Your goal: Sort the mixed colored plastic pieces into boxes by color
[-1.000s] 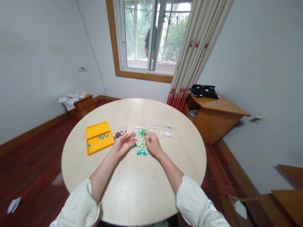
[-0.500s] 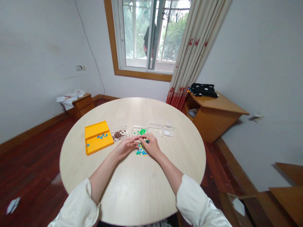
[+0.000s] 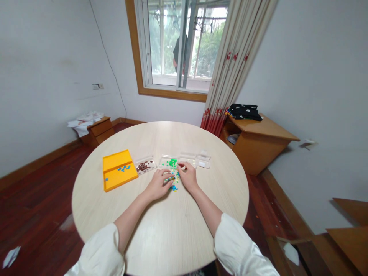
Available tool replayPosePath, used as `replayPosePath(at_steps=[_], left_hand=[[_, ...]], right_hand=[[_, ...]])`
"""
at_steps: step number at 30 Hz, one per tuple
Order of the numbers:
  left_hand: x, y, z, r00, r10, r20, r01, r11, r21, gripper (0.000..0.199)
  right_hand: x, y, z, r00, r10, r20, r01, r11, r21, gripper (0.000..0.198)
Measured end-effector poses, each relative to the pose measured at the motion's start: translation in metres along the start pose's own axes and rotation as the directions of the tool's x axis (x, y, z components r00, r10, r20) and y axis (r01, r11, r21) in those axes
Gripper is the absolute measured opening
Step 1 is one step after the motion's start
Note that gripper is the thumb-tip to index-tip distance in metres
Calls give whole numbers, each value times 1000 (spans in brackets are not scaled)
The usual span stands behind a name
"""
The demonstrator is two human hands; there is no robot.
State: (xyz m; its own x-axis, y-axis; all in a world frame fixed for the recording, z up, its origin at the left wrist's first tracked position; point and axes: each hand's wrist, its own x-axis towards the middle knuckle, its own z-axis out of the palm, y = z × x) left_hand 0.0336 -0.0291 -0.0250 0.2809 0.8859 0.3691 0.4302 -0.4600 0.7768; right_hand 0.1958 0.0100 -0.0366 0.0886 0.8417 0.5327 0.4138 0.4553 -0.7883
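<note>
My left hand [image 3: 158,185] is over the left side of a loose pile of small blue, green and yellow pieces [image 3: 174,188]; its fingers are curved and apart. On the pile's right side is my right hand [image 3: 189,177], thumb and fingertips drawn together; whatever is between them is too small to make out. Just beyond the hands stands a clear plastic box [image 3: 163,157] holding small green pieces [image 3: 172,163]. Parts of the pile are hidden under my left fingers.
Left on the round table [image 3: 161,237] lies an open yellow case [image 3: 117,156] with several blue pieces [image 3: 124,168]. Beside it, a clear box [image 3: 153,167] holds brown pieces [image 3: 143,166]. Two more clear boxes, one wide [image 3: 186,156] and one small [image 3: 203,161], stand to the right.
My hands, close together at the fingertips before, have drawn apart. The left has come nearer over the pile, and the right fingers have closed by the green pieces' box. The view has shifted slightly.
</note>
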Motion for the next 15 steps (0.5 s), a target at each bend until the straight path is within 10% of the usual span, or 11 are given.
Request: replayPosePath(at_steps=[15], left_hand=[[-4,0,3,988,47,144,-80,971,227,30]], right_hand=[[0,3,7,996,9,93,-19,995,100,31]])
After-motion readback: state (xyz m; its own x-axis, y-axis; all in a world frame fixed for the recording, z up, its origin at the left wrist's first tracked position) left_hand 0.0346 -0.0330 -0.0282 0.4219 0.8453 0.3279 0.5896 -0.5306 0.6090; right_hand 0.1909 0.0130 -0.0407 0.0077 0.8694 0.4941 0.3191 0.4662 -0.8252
